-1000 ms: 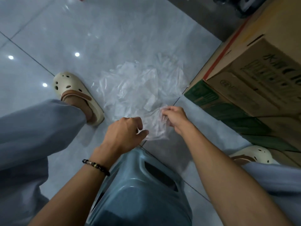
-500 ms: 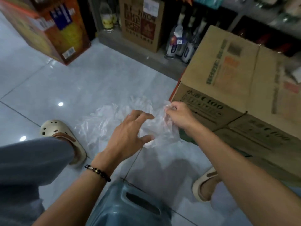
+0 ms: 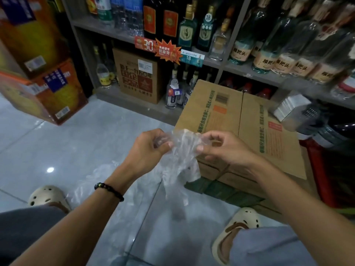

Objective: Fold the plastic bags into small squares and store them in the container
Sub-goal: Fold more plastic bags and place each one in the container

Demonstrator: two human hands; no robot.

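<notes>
Both hands have lifted since the earlier frame, bringing one clear plastic bag (image 3: 178, 160) up off the floor. Left hand (image 3: 148, 150) pinches its top edge, fingers curled; right hand (image 3: 221, 148) pinches the same edge just beside it, likely to spread the bag flat for folding. Bag hangs crumpled below both hands. Remaining bags (image 3: 99, 181) lie on floor under the left wrist. Cardboard box (image 3: 249, 131) sits behind the right hand. Container not identifiable.

Small shop, liquor bottles (image 3: 187, 27) on shelves (image 3: 107, 28), price tags (image 3: 146, 45), stacked cardboard cartons (image 3: 249, 127), grey tiled floor (image 3: 76, 146)
</notes>
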